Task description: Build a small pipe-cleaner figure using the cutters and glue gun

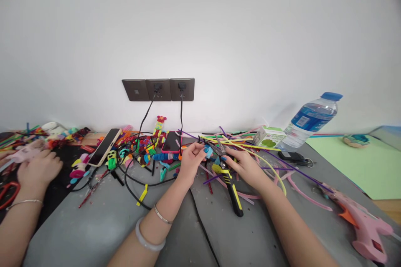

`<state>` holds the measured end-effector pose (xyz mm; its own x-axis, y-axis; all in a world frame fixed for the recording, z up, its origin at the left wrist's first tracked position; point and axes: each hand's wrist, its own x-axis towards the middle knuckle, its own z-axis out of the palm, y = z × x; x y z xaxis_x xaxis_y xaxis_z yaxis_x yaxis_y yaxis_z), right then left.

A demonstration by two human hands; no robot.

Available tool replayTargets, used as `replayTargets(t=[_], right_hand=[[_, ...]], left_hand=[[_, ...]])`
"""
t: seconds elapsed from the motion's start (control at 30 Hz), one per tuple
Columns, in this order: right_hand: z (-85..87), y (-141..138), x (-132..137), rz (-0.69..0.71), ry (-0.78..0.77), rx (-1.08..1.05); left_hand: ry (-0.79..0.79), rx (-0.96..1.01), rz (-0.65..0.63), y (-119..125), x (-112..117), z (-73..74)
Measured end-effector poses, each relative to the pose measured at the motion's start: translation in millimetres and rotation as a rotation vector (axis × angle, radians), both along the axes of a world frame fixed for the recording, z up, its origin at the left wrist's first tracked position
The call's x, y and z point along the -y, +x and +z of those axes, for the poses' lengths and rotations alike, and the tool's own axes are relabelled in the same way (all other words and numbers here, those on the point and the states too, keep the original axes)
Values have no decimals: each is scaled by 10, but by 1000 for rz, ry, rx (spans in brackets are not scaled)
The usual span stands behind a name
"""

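Note:
Near the middle of the grey table, my left hand (191,162) pinches a small light-blue piece (209,152) between thumb and fingertips. Its exact kind is too small to make out. Close on the right, my right hand (246,167) is closed around a pair of pliers (232,194) with black and yellow handles. The pliers' metal jaws point up toward the wall, beside the blue piece. Beneath and behind both hands lie pink, yellow and purple pipe cleaners (294,187). My right fingers partly hide the pliers' pivot.
A pink glue gun (363,221) lies at right, near a tilted water bottle (311,119), a small box (269,136) and keys (294,158). Phones (105,146), colourful figures (159,127) and black cables (200,217) lie left and centre. A co-worker's hand (39,171) is at far left.

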<state>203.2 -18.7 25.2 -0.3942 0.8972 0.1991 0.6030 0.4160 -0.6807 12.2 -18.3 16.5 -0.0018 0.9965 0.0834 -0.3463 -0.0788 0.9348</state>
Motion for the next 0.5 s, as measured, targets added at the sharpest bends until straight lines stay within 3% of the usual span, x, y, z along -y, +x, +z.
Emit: replayTargets(t=[0.33, 0.5], right_hand=[[6, -3, -2, -6, 37, 37], [13, -3, 2, -8, -20, 27]], left_hand=[[-16, 11, -4, -7, -3, 4], [-17, 7, -4, -10, -5, 4]])
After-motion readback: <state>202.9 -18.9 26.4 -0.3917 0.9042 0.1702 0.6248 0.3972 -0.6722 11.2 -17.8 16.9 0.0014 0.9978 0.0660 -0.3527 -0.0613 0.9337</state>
